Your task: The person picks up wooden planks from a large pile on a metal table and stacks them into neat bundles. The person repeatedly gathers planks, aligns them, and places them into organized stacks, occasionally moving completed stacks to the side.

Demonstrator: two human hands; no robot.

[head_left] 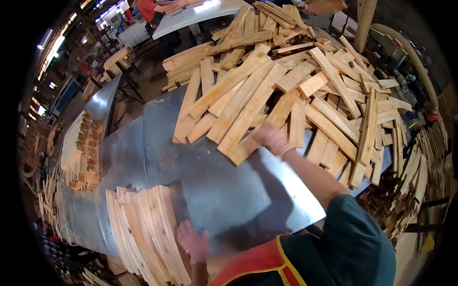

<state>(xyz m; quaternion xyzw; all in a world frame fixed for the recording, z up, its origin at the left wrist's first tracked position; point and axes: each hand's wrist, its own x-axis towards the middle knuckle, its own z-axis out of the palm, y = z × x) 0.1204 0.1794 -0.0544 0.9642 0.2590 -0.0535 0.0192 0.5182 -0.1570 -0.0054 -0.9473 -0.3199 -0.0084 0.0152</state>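
Observation:
My right hand (273, 139) reaches to the front of a heap of loose wooden boards. Its fingers close over the right edge of a pale wooden board (244, 148), whose near end lies on the metal tabletop. My left hand (193, 241) is low in the view, fingers stretched and thumb apart. It rests against the right side of a row of boards (148, 229) packed side by side, holding none of them. Both hands seem to wear thin pinkish gloves. The undersides of the right fingers are hidden.
The heap of boards (267, 71) spreads across the table's far and right parts. Another stack of boards (82, 150) stands left on the metal table (162, 128). Ridged hoses (366, 26) hang at far right. Beyond a pale table (198, 18), a person in red works.

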